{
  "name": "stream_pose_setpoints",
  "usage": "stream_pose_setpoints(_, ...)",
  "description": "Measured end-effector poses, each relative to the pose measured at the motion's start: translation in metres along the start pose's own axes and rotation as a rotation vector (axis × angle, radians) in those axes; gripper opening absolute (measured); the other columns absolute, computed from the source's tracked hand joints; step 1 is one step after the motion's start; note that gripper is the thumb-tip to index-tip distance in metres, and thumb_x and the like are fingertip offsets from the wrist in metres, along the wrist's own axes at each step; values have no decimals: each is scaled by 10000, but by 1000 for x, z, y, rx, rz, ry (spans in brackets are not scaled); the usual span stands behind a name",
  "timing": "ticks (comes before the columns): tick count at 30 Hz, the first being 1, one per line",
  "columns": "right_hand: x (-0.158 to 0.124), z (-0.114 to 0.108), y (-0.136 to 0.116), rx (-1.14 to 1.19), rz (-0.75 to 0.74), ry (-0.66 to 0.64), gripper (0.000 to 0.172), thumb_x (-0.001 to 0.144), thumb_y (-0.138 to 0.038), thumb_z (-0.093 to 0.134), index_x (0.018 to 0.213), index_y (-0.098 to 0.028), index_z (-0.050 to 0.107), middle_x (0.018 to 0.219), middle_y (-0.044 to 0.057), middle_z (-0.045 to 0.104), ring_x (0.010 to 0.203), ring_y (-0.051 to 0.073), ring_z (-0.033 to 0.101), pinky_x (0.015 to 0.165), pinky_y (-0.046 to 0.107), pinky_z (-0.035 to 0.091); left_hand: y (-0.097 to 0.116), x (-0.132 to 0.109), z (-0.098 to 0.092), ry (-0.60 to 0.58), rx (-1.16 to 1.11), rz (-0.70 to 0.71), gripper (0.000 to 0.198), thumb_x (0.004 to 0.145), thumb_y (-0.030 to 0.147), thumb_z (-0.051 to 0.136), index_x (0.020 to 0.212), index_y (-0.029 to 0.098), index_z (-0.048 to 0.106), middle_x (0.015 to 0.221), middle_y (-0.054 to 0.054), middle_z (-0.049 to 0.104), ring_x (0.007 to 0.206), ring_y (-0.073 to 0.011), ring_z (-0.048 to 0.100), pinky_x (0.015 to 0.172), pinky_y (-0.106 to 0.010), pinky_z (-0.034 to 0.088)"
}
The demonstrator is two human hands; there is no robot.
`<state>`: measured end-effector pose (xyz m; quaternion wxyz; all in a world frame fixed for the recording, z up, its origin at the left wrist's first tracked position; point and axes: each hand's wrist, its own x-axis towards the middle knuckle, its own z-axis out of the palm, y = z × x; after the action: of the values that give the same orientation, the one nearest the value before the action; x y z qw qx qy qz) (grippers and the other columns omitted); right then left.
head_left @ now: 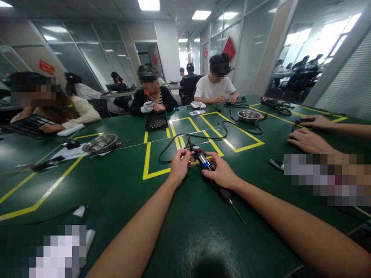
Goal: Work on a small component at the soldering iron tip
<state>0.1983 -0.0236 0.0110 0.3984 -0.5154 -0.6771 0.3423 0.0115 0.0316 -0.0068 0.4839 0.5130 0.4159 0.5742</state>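
An electric screwdriver (206, 163) with a silver and blue band lies slantwise before me, its long thin bit (237, 213) pointing toward my near right. My right hand (222, 170) is wrapped around its body from the right side. At the far, corded end, my left hand (181, 164) has thumb and fingers pinched together beside a small red part. What sits between those fingertips is too small to make out. From that end a black cord (159, 155) loops left and then back across the table.
Yellow tape rectangles (146, 164) mark the green table (124, 200). A metal bowl (249, 116) stands far right, another metal bowl (100, 143) left. A co-worker's hands (307, 139) rest at right. People opposite handle a black tray (156, 122) and a black grid panel (27, 125).
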Motion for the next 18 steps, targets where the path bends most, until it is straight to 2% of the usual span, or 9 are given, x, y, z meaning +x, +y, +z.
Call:
stream_pose_setpoints(5, -1, 0, -1, 5, -20, -8, 733, 740, -237, 735, 1423, -210, 468, 1133, 61, 644, 794, 160, 652, 780, 323, 520, 3, 2, -1, 30, -141, -90, 306, 832, 359, 716, 1015, 173, 556, 923, -29, 656, 724, -145, 680, 623, -285, 594)
stream_pose_setpoints(13, 0, 1, 2, 57, -23, -38, 735, 752, -237, 736, 1430, -211, 452, 1134, 60, 646, 778, 150, 652, 769, 319, 532, 1, 1, 4, -8, -192, -119, 307, 871, 320, 675, 1111, 154, 578, 1042, -87, 718, 847, -174, 714, 793, -357, 604)
stream_pose_setpoints(18, 0, 2, 5, 76, -26, -48, 739, 754, -239, 738, 1431, -204, 443, 1141, 66, 643, 788, 152, 659, 758, 312, 537, 5, -2, 8, -38, -275, -169, 312, 869, 310, 677, 1125, 147, 605, 1051, -93, 735, 879, -174, 712, 824, -352, 594)
